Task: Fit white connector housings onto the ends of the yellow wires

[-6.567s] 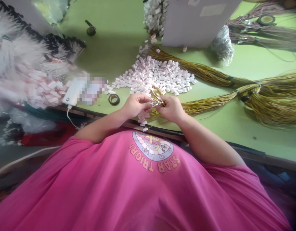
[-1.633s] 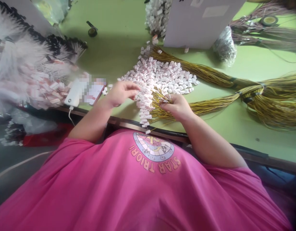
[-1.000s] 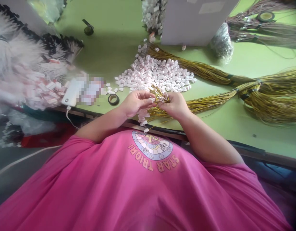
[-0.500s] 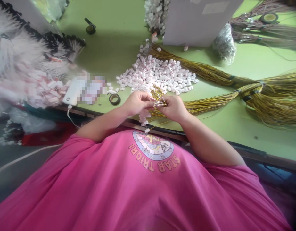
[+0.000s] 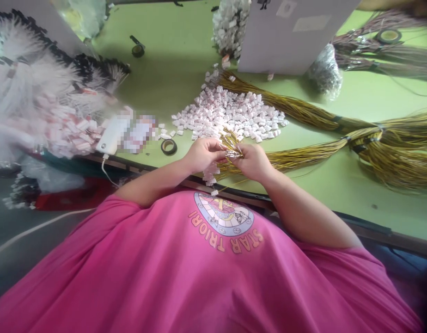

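Observation:
My right hand point(image 5: 254, 163) is closed around a bunch of thin yellow-and-black wires point(image 5: 228, 138), whose bare silvery ends show at the thumb. Close beside it, my left hand point(image 5: 202, 155) pinches at those ends; what lies between its fingertips is too small to make out. Below the left hand hangs a cluster of white connector housings point(image 5: 210, 173), with one single housing point(image 5: 214, 192) lower at the table edge. Just beyond both hands spreads a pile of loose white connector housings point(image 5: 230, 111).
Long tied wire bundles point(image 5: 366, 134) stretch to the right. A black tape roll point(image 5: 169, 147) and a white power bank point(image 5: 112, 136) with a cable lie left. Behind the pile stands a grey box point(image 5: 293, 37) near a clear bag point(image 5: 326, 74). White wire bunches point(image 5: 43, 78) fill the far left.
The whole view has shifted slightly, so everything sits a little lower and further right. Both hands stay together at the wire ends. A blurred brownish shape now shows at the top right edge.

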A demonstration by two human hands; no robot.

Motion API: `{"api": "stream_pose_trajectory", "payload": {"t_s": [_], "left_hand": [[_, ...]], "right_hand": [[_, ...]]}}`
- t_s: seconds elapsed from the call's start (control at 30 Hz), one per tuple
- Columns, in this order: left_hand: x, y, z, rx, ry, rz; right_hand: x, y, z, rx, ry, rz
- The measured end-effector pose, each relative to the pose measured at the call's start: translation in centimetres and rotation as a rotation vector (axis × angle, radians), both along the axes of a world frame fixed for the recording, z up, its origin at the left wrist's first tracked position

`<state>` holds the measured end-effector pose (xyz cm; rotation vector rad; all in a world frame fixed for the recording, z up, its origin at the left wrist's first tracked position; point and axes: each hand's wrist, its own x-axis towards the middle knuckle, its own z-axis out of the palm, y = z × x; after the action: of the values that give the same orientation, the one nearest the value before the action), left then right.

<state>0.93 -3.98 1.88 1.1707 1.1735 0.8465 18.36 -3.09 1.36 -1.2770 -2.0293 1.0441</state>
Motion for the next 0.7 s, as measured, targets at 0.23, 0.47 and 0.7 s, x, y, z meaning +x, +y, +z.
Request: {"api": "stream_pose_trajectory", "payload": {"t_s": [0.23,0.47,0.7], "left_hand": [[-3.8,0.7,1.6,0.334,0.560,-0.146],[-13.3,6.6,-1.2,0.312,1.121,0.017],[-12.8,6.9,-0.5,0.222,0.916,0.038]], "right_hand": [[0.3,0.5,-0.1,0.027,0.142,0.006],[0.0,0.1,-0.3,0.090,0.134,-0.056],[0.0,-0.2,0.1,0.111,0.002,-0.080]]}}
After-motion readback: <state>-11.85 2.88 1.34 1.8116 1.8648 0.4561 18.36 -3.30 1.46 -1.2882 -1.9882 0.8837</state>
